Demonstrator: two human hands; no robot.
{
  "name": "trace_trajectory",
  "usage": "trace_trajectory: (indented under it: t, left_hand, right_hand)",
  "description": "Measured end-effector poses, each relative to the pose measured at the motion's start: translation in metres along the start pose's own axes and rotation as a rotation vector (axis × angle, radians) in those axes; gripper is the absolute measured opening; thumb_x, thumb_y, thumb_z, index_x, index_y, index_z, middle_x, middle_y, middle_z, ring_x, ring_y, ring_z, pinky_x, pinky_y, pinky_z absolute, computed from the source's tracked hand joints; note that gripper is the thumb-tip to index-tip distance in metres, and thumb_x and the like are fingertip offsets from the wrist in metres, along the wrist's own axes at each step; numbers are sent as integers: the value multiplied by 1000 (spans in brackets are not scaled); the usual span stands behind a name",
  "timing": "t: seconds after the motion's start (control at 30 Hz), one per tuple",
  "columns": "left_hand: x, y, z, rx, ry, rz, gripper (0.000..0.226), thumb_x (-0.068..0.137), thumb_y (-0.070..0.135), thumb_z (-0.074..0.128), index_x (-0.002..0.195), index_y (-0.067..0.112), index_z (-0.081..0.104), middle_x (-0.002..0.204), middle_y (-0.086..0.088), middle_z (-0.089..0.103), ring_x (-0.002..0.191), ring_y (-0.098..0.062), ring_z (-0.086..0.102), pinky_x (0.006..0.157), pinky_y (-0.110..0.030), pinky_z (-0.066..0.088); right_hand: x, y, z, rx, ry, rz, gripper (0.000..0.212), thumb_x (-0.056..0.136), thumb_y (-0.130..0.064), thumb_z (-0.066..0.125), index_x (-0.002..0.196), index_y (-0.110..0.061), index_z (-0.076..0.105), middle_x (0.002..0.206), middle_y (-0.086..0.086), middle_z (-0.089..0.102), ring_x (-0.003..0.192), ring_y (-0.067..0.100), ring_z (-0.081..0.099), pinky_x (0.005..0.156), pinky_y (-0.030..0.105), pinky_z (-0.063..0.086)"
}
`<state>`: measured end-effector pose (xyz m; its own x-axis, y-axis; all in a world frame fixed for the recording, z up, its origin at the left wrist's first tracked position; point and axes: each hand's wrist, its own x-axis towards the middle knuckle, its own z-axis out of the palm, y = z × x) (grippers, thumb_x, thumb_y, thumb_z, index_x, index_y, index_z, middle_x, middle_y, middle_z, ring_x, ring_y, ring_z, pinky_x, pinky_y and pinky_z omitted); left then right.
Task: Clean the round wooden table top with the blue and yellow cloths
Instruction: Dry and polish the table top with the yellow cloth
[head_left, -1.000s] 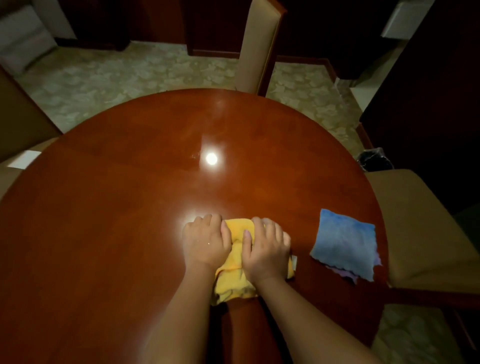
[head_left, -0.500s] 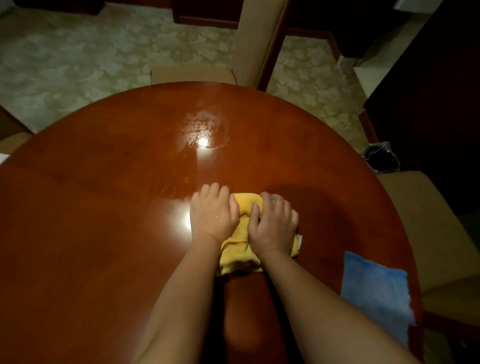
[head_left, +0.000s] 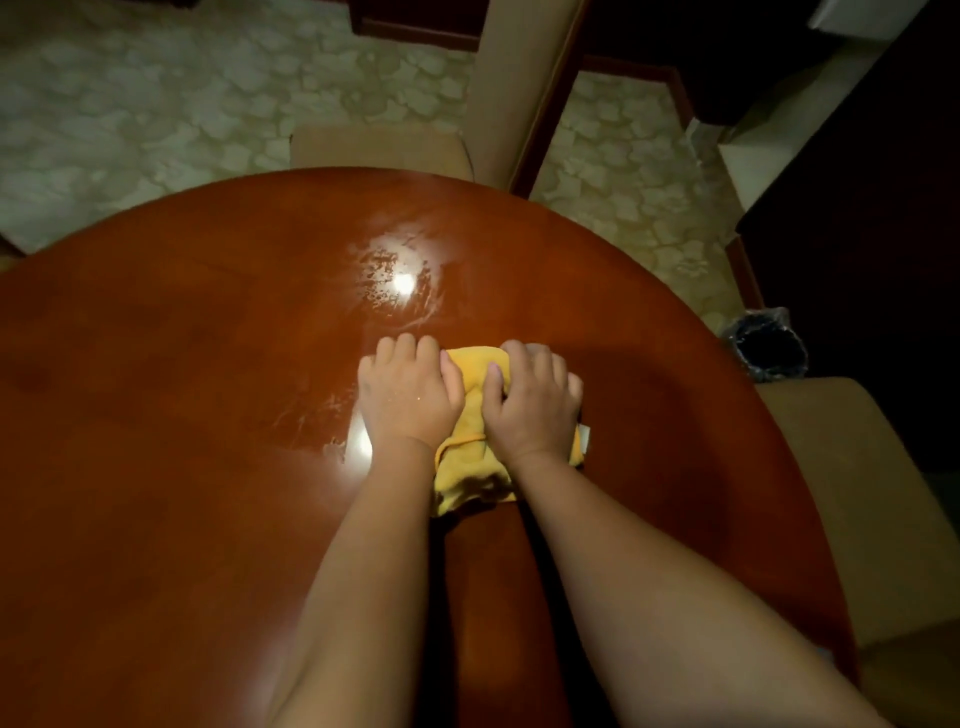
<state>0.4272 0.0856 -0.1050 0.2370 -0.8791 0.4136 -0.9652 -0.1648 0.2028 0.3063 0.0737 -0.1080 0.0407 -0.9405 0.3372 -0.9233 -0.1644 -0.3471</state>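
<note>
Wooden round table (head_left: 156, 467) fills most of the view, glossy, with wet smears (head_left: 395, 280) near its far middle. Pale patterned carpet (head_left: 130, 104) lies beyond. Tan chair (head_left: 384, 148) sits at the far edge, another chair (head_left: 857, 493) at the right edge. Black-lined bin (head_left: 769, 348) stands on the floor, right. Yellow cloth (head_left: 467, 467) lies bunched mid-table. Left hand (head_left: 408, 395) and right hand (head_left: 532, 400) press flat on it, side by side, fingers curled over its far edge. Blue cloth not visible.
</note>
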Motion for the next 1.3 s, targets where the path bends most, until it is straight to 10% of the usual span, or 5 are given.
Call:
trace_trajectory:
  t: [0.4, 0.93, 1.3]
  left_hand:
    - [38, 22, 18, 128, 32, -196, 27, 89, 28, 35, 84, 11, 55, 74, -6, 55, 65, -26, 51, 59, -33, 33]
    - [-85, 120, -23, -124, -126, -90, 37, 90, 35, 32, 98, 12, 59, 92, -3, 61, 89, -27, 56, 90, -45, 39]
    - [-120, 148, -23, -101, -73, -67, 30, 90, 34, 33, 96, 16, 56, 90, -2, 55, 86, -26, 51, 79, -41, 30]
  right_hand:
    - [89, 16, 19, 116, -176, -265, 49, 87, -44, 24, 108, -21, 61, 103, 1, 61, 100, 22, 52, 87, 39, 35]
    - [-27, 136, -71, 56, -202, -300, 46, 92, -45, 33, 113, -14, 60, 103, 5, 61, 96, 27, 55, 82, 39, 40]
    - [-62, 162, -90, 54, -118, -284, 44, 91, -43, 38, 114, -13, 61, 104, 6, 63, 97, 26, 57, 79, 38, 44]
